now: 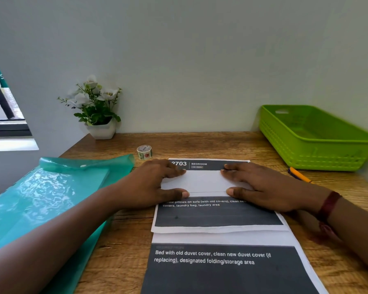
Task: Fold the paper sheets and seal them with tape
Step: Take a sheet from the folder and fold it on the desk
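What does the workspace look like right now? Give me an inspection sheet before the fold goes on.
Surface: wooden table, set against a wall.
Job's things: top sheet with a white flap folded over, overlapping a second sheet nearer the person; tape roll beyond the left hand, untouched.
Clutter: teal folder at left; green basket at far right; orange pen in front of it; potted flowers at the back.
Hands: left hand and right hand both press the folded flap, fingers straight.
Cables: nothing seen.
Surroundings: pale wall; window at left.
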Available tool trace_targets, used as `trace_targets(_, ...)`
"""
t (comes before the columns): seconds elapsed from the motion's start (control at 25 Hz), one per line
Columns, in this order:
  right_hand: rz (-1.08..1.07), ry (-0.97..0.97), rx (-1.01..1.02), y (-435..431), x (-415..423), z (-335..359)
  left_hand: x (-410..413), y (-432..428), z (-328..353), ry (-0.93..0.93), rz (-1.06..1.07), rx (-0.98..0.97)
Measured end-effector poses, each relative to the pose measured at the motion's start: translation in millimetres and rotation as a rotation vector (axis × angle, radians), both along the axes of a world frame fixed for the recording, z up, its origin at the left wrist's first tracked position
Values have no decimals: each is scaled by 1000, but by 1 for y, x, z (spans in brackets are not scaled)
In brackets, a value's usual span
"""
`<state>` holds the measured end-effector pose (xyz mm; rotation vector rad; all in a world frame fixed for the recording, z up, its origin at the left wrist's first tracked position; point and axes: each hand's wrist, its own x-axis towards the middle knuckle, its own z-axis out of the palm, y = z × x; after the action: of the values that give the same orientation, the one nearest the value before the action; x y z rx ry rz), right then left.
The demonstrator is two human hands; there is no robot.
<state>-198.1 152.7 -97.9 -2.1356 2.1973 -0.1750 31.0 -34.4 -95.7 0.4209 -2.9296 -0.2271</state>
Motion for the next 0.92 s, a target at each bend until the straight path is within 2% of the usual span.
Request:
trace_targets(0.2, 6, -46, -74, -2, -5, -5, -1, 1, 1, 89, 71, 102)
trace_targets(0.32, -4, -72, -153, -1, -5, -6, -1, 7, 5, 201, 43, 60)
trace_targets(0.52, 11, -18, -399, 0, 0, -1, 1, 8, 6, 390, -19, -23)
trace_targets(0.76, 4, -25, -727, -5, -3, 3, 1, 8, 7, 590, -28, -3)
trace_targets(0.92, 21, -36, -839, -4, -1, 7, 2, 12, 8, 625, -8, 89)
